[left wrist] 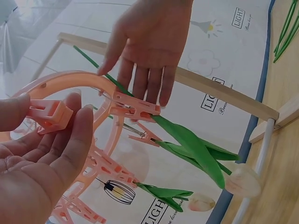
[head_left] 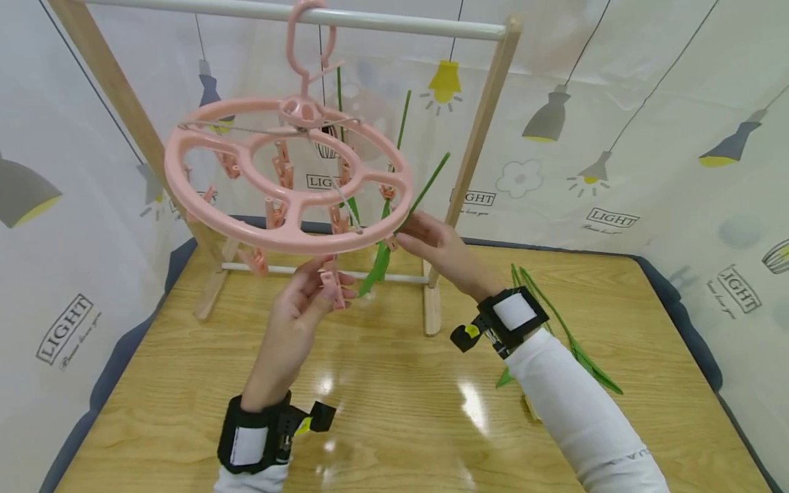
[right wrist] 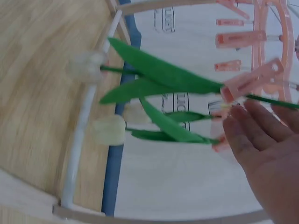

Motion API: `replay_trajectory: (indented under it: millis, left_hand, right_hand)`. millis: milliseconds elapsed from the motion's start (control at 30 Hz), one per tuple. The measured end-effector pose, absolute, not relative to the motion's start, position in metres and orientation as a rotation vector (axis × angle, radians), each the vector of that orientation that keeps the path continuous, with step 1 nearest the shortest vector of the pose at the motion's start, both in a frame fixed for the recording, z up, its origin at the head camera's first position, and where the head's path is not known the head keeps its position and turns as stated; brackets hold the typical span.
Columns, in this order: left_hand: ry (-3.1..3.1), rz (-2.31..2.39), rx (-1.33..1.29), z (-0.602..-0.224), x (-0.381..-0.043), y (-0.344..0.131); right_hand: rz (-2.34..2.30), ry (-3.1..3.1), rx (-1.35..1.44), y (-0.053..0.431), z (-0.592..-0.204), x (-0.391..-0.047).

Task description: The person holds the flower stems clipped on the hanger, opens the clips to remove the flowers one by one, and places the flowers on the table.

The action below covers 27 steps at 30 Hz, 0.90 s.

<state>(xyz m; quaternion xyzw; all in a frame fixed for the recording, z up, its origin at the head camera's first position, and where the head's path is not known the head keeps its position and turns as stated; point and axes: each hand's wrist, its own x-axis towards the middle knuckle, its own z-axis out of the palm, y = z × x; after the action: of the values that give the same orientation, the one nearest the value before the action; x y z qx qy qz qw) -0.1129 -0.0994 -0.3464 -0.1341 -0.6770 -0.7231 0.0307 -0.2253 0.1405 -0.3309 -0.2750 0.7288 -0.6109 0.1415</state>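
A round pink clip hanger (head_left: 290,239) hangs by its hook, with several pink clothespins around the ring. My left hand (head_left: 296,301) holds one of these clothespins (left wrist: 51,114) between thumb and fingers at the ring's near side. On the hanger's right, my right hand (head_left: 434,246) reaches beside an artificial tulip (right wrist: 163,74), its fingers extended close to the stem and the clothespin (right wrist: 252,81) that grips it. The tulip hangs bloom down, its green stem poking up past the ring. More tulips (right wrist: 110,129) hang upside down from neighbouring clothespins.
The hanger's rack has a white top bar (head_left: 394,24) and wooden legs (head_left: 483,130) standing on the wooden table (head_left: 394,411). Further tulips with green stems (head_left: 564,329) lie on the table at right, partly under my right forearm. A lamp-print cloth (head_left: 616,137) stands behind.
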Motion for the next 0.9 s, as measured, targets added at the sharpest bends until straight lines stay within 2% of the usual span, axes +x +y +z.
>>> replay_trajectory:
  millis: [267, 900]
  left_hand:
    - [-2.071, -2.233, -0.378, -0.3480, -0.1129, -0.1012]
    - [-2.152, -2.193, -0.333, -0.3551, -0.1143, -0.1040]
  right_hand:
    - [-1.957, 2.035, -0.810, 0.1279, -0.3325, -0.2248]
    - [-1.988, 2.110, -0.785, 0.1326, -0.3257, -0.2246]
